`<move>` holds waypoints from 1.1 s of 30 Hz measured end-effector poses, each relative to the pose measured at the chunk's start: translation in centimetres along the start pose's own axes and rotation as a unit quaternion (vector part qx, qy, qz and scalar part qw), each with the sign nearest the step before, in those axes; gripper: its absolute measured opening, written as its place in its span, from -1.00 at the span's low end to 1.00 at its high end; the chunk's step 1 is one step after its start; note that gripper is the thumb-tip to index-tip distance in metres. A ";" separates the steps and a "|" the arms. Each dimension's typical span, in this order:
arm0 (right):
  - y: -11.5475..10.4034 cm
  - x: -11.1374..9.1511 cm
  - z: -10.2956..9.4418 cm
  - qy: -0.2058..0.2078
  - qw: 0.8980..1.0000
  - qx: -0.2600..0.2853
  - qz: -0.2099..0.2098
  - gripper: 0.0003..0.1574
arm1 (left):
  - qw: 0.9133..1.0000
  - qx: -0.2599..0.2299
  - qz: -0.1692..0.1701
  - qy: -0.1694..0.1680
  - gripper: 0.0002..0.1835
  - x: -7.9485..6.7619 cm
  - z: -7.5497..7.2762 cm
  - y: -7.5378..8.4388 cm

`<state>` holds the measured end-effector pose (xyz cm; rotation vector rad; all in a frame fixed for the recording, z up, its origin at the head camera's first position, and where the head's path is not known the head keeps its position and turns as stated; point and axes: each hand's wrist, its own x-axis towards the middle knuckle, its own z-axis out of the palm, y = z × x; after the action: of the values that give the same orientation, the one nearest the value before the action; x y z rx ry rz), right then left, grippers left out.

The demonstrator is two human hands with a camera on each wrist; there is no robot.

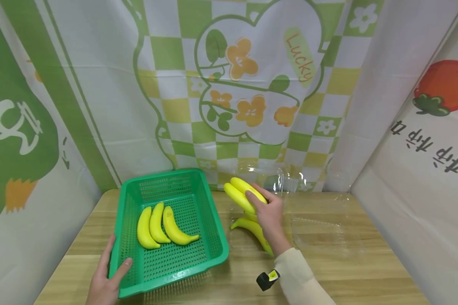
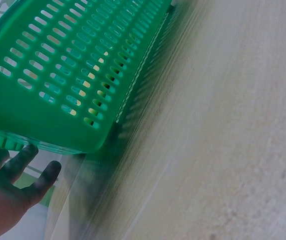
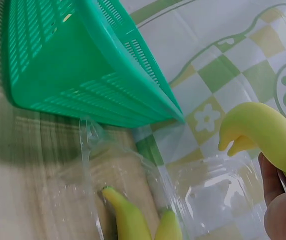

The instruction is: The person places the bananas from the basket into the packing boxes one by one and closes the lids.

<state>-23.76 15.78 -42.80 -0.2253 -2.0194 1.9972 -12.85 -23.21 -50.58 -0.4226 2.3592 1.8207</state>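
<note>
wood table (image 1: pixel 370 267): right hand (image 1: pixel 269 212) curls fingers round two bananas (image 1: pixel 238 198) above clear box (image 1: pixel 316 231), left hand (image 1: pixel 104 280) spreads fairly straight fingers at basket (image 1: pixel 177 275) rim, three bananas (image 1: pixel 155 225) inside.

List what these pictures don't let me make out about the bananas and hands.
Head view: the mark on the rightmost banana in the basket, too small to read.
Head view: part of the lower bananas beneath the right hand, hidden by it.
Left wrist view: bananas in the basket, mostly hidden by its wall.
Right wrist view: lower bananas' ends, cut off by the bottom edge.
</note>
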 end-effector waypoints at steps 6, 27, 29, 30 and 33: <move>0.1 -0.4 -1.4 0.005 1.000 0.010 0.004 -0.47 | 1.000 -0.010 -0.005 -0.002 -0.02 0.1 -0.1 -0.1; 0.2 -1.4 -5.3 0.041 0.998 -0.013 0.034 -0.44 | 0.999 -0.007 0.033 0.004 -0.05 -0.3 0.2 0.0; 0.2 -1.5 -5.5 0.044 0.998 -0.014 0.033 -0.44 | 0.999 -0.010 0.034 0.002 -0.04 -0.2 0.2 -0.1; 0.2 -1.6 -5.5 0.044 0.998 -0.014 0.033 -0.45 | 0.999 -0.011 0.034 0.002 -0.04 -0.2 0.2 -0.1; 0.2 -1.7 -5.6 0.042 0.998 -0.012 0.034 -0.45 | 0.999 -0.011 0.041 0.003 -0.04 -0.2 0.2 -0.2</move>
<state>-20.42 20.62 -43.24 -0.3820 -2.0110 1.9699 -12.65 -23.08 -50.78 -0.3404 2.3962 1.8840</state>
